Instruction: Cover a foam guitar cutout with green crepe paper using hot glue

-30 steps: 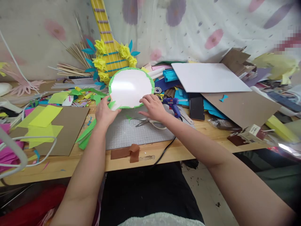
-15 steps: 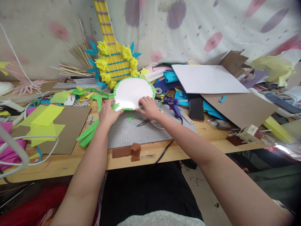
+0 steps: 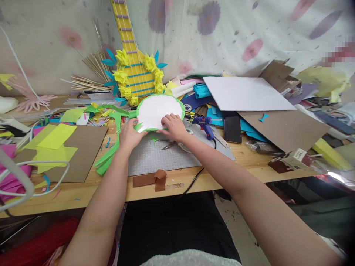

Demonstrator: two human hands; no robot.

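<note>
A rounded white board [image 3: 158, 109] with a green paper edging is held tilted above the grey cutting mat [image 3: 149, 162]. My left hand [image 3: 131, 133] grips its lower left edge, thumb along the green rim. At the lower right edge, my right hand [image 3: 174, 127] pinches the rim, fingers lying over the white face. A long green paper strip [image 3: 108, 159] trails down beside my left wrist. Scissors [image 3: 181, 145] lie on the mat, partly under my right wrist. To the right of them rests a blue glue gun [image 3: 204, 125] with its black cord.
Behind the board stands a yellow paper guitar [image 3: 138, 75] with yellow flowers. Brown cardboard [image 3: 83, 162] with yellow paper lies at left. A black phone [image 3: 232, 126], a white foam board [image 3: 246, 94] and a small carton [image 3: 291, 159] are at right. Brown paper [image 3: 148, 180] lies at the table's front edge.
The white board has shifted slightly right and down, with both hands still on its lower edge. The green strip has moved a little right with it.
</note>
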